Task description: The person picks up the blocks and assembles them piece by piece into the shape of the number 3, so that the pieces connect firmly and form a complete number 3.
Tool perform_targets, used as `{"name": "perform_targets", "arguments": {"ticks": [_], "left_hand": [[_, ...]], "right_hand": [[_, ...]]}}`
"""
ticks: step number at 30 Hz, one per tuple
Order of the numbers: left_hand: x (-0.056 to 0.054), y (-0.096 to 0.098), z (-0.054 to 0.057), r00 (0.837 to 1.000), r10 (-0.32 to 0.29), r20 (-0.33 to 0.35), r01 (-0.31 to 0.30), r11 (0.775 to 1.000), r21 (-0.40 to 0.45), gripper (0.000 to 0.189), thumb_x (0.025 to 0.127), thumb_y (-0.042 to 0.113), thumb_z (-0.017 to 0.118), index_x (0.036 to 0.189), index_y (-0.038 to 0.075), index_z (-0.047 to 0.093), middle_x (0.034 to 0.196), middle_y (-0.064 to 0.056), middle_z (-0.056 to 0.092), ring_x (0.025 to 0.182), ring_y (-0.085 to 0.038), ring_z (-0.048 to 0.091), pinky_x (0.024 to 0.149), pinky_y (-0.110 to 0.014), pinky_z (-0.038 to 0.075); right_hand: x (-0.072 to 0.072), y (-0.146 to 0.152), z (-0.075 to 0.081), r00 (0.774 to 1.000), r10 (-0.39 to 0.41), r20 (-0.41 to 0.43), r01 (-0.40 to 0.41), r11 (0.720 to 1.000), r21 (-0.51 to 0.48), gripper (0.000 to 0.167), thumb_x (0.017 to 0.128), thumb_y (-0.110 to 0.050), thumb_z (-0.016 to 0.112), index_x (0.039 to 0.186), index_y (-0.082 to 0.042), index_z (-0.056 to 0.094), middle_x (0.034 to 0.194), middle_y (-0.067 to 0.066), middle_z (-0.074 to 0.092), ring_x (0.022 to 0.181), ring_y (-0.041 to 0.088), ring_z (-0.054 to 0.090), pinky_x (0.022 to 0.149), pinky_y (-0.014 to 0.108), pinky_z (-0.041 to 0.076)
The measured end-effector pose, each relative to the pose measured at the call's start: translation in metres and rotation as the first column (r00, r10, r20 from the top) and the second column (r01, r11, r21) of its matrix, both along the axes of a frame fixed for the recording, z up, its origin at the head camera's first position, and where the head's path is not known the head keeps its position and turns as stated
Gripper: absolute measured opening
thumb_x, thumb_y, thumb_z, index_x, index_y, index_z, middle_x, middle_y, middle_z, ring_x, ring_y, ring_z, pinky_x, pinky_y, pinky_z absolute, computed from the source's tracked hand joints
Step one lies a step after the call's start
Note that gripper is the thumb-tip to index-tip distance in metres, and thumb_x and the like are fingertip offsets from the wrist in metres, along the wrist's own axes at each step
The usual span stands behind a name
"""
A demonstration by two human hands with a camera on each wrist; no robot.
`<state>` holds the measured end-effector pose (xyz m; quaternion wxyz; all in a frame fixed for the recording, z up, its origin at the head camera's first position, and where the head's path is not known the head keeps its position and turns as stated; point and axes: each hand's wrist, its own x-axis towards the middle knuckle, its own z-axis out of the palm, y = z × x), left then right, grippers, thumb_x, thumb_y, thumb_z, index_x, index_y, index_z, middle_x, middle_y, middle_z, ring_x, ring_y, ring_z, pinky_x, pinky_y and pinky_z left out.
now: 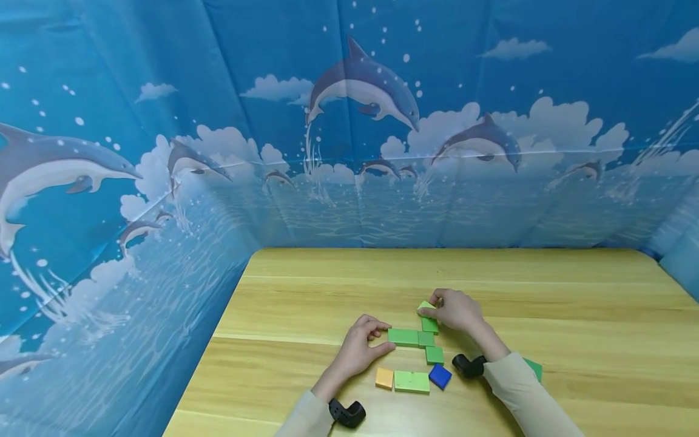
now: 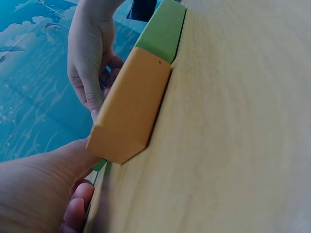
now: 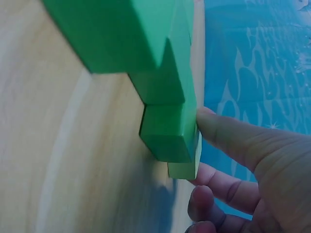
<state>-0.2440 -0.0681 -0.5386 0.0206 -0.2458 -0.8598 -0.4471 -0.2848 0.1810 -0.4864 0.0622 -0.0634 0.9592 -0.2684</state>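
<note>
My right hand point(image 1: 457, 311) pinches a light green block point(image 1: 425, 308) between thumb and fingers, at the far end of a row of green blocks. Just below it lies another green block point(image 1: 429, 326). Thumb and index finger of my left hand point(image 1: 357, 347) are at the two corners of the left end of a long green block point(image 1: 403, 337). That block meets a small green block point(image 1: 426, 339) on its right, with one more green block point(image 1: 434, 355) below. In the right wrist view, the light green block point(image 3: 181, 171) is partly hidden behind nearer green blocks.
Nearer to me lie an orange block point(image 1: 384, 379), a long light green block point(image 1: 412, 382) and a tilted blue block point(image 1: 440, 376). A green block point(image 1: 533, 368) shows partly behind the right sleeve. A dolphin-print sheet point(image 1: 349, 200) stands behind the wooden table point(image 1: 306, 285).
</note>
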Motion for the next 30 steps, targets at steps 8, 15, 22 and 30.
{"name": "perform_targets", "arguments": {"ticks": [8, 15, 22, 30], "left_hand": [[0.0, 0.002, 0.001, 1.0, 0.0, 0.004, 0.0, 1.0, 0.005, 0.035, 0.083, 0.028, 0.075, 0.111, 0.01, 0.067, 0.095, 0.003, 0.052, 0.083, -0.008, 0.049, 0.076, -0.021, 0.045], [-0.002, 0.002, 0.0, 1.0, -0.002, -0.011, 0.002, 1.0, 0.007, 0.035, 0.082, 0.028, 0.075, 0.111, 0.01, 0.068, 0.095, 0.004, 0.052, 0.083, -0.006, 0.048, 0.076, -0.021, 0.045], [-0.003, 0.0, -0.001, 1.0, 0.002, -0.017, -0.002, 1.0, 0.01, 0.035, 0.082, 0.027, 0.076, 0.111, 0.009, 0.067, 0.095, 0.004, 0.052, 0.083, -0.007, 0.048, 0.075, -0.021, 0.045], [-0.003, 0.0, -0.003, 1.0, -0.011, -0.02, 0.011, 1.0, 0.007, 0.036, 0.083, 0.028, 0.075, 0.111, 0.009, 0.067, 0.096, 0.005, 0.052, 0.084, -0.006, 0.049, 0.076, -0.021, 0.045]], "right_hand": [[0.005, 0.029, 0.019, 0.997, 0.015, -0.075, -0.025, 0.991, -0.132, 0.047, 0.09, -0.049, 0.059, 0.104, -0.005, 0.067, 0.07, 0.004, 0.059, 0.055, 0.018, 0.048, 0.049, 0.033, 0.037], [0.035, 0.099, 0.041, 0.986, 0.035, -0.164, -0.063, 0.984, -0.169, 0.036, 0.096, -0.036, 0.056, 0.109, -0.004, 0.066, 0.082, 0.007, 0.059, 0.064, 0.019, 0.05, 0.05, 0.031, 0.038], [0.074, 0.144, 0.028, 0.981, 0.192, 0.024, -0.187, 0.973, -0.132, 0.031, 0.091, -0.033, 0.064, 0.106, -0.006, 0.065, 0.078, 0.0, 0.053, 0.062, 0.009, 0.045, 0.051, 0.027, 0.037], [0.099, 0.166, -0.006, 0.943, 0.297, 0.152, -0.228, 0.905, -0.359, 0.026, 0.092, -0.019, 0.063, 0.108, 0.001, 0.059, 0.082, 0.002, 0.049, 0.064, 0.01, 0.042, 0.051, 0.029, 0.033]]}}
